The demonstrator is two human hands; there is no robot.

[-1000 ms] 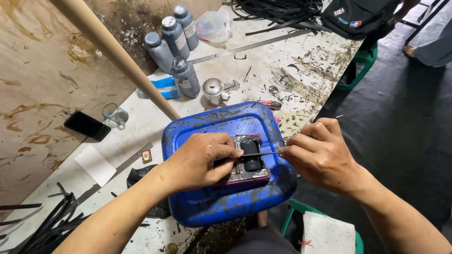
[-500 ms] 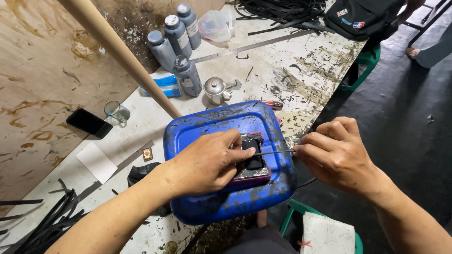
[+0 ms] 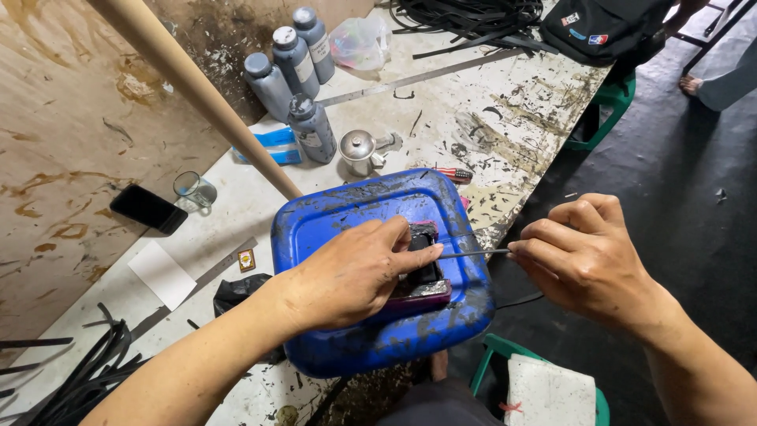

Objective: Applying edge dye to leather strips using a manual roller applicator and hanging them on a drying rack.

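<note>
Centrally, we pin the small black block (image 3: 426, 264) on the upturned blue tub (image 3: 378, 339) with our left hand (image 3: 355, 276) so it stays put, while our right hand (image 3: 587, 264), at three o'clock, pinches a thin black strip (image 3: 473, 254) reaching it; grey bottles (image 3: 292, 71) stand at eleven on the surface (image 3: 505, 102).

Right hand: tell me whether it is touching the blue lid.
No, the right hand is off the blue lid, out past its edge, pinching a thin strip that runs to the left hand.
</note>
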